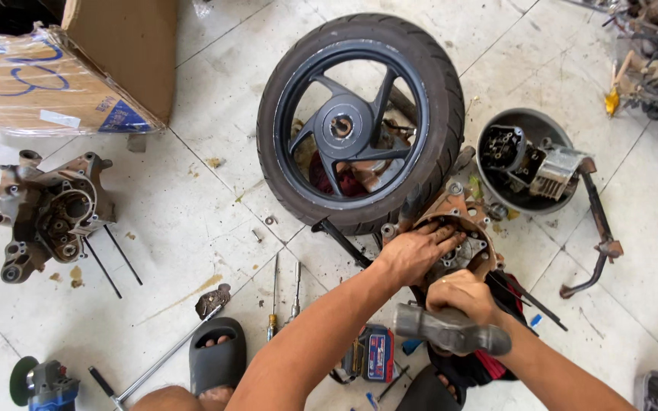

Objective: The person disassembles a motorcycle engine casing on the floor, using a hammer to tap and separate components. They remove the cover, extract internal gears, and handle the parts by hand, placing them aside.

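My left hand (417, 250) lies flat on a rusty brown engine case (472, 228) on the tiled floor, fingers spread into its round opening. Just below it, my right hand (464, 298) is closed around a grey hammer (451, 330) whose head points left. The case leans against a black motorcycle wheel (360, 122) lying flat behind it. My arms reach in from the bottom of the view.
A second engine case (47, 213) with long studs lies at left. Beyond it is a cardboard box (47, 87). A round pan (527, 160) of parts sits at right beside a bent lever (599, 236). Screwdrivers (283, 297), a black sandal (218, 358) and an angle grinder (39, 384) lie near my feet.
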